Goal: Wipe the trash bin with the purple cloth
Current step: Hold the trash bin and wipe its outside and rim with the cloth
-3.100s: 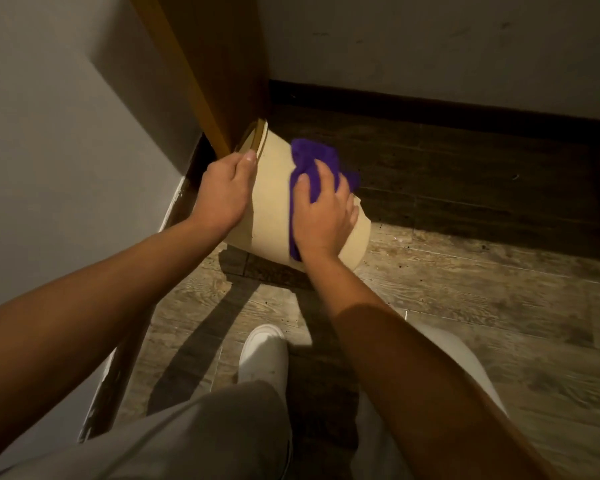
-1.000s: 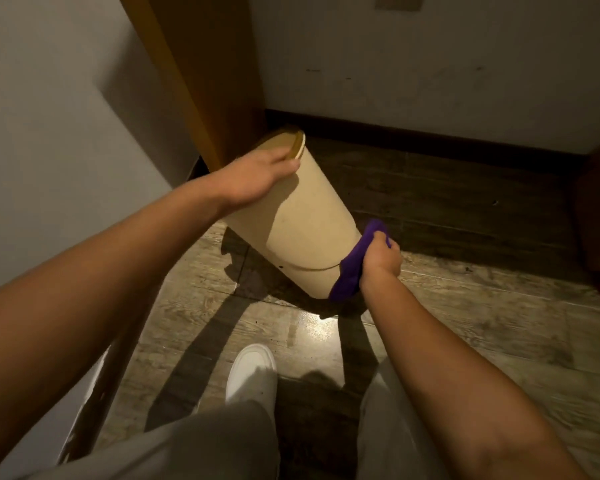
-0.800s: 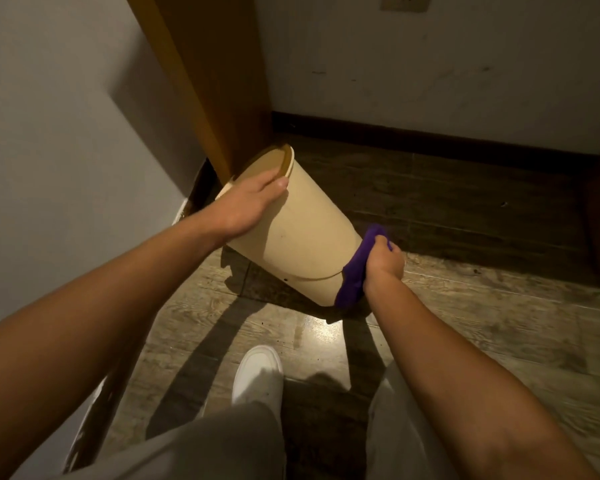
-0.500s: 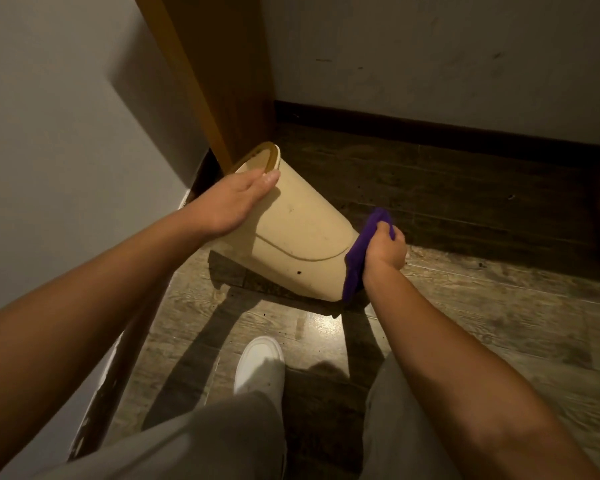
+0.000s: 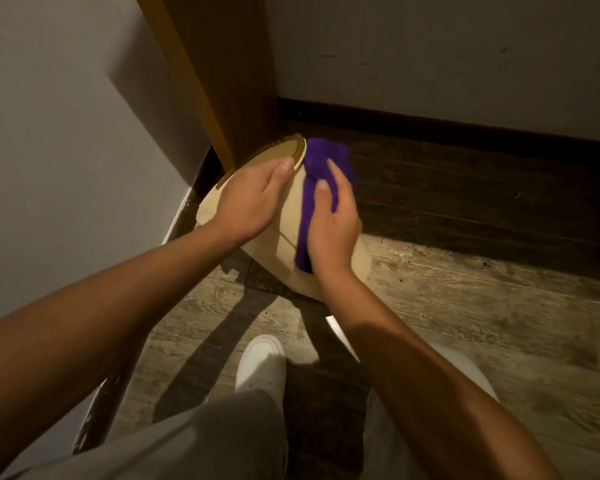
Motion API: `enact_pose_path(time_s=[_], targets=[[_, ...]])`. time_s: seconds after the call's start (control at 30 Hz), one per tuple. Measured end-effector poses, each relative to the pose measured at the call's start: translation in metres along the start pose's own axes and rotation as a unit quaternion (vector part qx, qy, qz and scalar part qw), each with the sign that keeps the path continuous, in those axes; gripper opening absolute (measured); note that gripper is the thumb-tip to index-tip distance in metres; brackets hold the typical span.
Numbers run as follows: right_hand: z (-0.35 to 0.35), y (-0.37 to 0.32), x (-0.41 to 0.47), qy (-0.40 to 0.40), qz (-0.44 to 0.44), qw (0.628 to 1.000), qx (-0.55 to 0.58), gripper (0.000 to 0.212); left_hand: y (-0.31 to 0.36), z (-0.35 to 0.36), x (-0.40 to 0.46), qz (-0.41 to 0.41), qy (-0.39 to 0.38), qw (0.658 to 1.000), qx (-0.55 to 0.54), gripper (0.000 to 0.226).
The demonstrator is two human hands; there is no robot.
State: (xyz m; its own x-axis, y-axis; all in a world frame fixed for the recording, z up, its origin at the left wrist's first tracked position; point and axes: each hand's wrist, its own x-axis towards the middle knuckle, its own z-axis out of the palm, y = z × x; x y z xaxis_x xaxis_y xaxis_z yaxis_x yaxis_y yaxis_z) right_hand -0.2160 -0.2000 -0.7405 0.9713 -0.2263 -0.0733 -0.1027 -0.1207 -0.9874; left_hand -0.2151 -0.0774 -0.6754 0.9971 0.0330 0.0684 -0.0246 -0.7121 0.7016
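A beige trash bin (image 5: 284,237) is tipped over with its brown rim pointing away toward the far left corner and its base toward me. My left hand (image 5: 253,199) grips the bin's upper side near the rim. My right hand (image 5: 333,223) presses the purple cloth (image 5: 321,168) flat against the bin's side wall; the cloth runs from the rim down under my palm. Much of the bin's wall is hidden by both hands.
A wooden door frame (image 5: 219,74) stands just behind the bin in the corner. A grey wall (image 5: 66,150) runs along the left, a white wall with a dark skirting board (image 5: 465,129) at the back. My white shoe (image 5: 262,363) stands on the wood floor below.
My right hand with the cloth has moved from the bin's base up its side toward the rim. The bin has tipped lower, and my left hand still holds it near the rim.
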Motion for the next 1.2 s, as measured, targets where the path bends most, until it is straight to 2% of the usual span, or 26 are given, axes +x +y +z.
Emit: enact_pose_path(time_s=[0.13,0.27,0.43,0.67,0.83,0.97,1.07,1.2], targets=[[0.044,-0.037,-0.009,0.003,-0.022,0.999,-0.032,0.042,0.004,-0.003,0.004,0.017,0.011,0.999,-0.044,0.039],[0.039,-0.008,-0.012,0.029,-0.098,0.979,-0.177,0.042,-0.009,-0.009,0.005,0.001,0.022,0.999,-0.043,0.039],[0.011,0.046,0.024,0.045,0.022,0.97,-0.236,0.048,-0.025,-0.015,0.011,-0.12,0.091,0.985,-0.09,0.044],[-0.01,0.073,0.048,0.047,0.075,0.974,-0.21,0.049,-0.031,-0.014,0.017,-0.177,0.146,0.971,-0.073,0.044],[-0.017,0.078,0.024,0.014,-0.026,0.949,-0.313,0.048,-0.046,-0.017,0.021,-0.207,0.17,0.961,-0.075,0.042],[0.009,0.075,-0.021,-0.009,-0.023,0.963,-0.27,0.053,-0.046,-0.017,0.033,-0.231,0.157,0.958,-0.072,0.046],[0.032,0.059,-0.043,-0.043,-0.068,0.971,-0.224,0.053,-0.042,-0.013,0.036,-0.227,0.159,0.96,-0.037,0.046],[0.053,0.015,-0.027,-0.057,-0.159,0.968,-0.185,0.045,-0.041,-0.013,0.028,-0.169,0.152,0.973,-0.035,0.046]])
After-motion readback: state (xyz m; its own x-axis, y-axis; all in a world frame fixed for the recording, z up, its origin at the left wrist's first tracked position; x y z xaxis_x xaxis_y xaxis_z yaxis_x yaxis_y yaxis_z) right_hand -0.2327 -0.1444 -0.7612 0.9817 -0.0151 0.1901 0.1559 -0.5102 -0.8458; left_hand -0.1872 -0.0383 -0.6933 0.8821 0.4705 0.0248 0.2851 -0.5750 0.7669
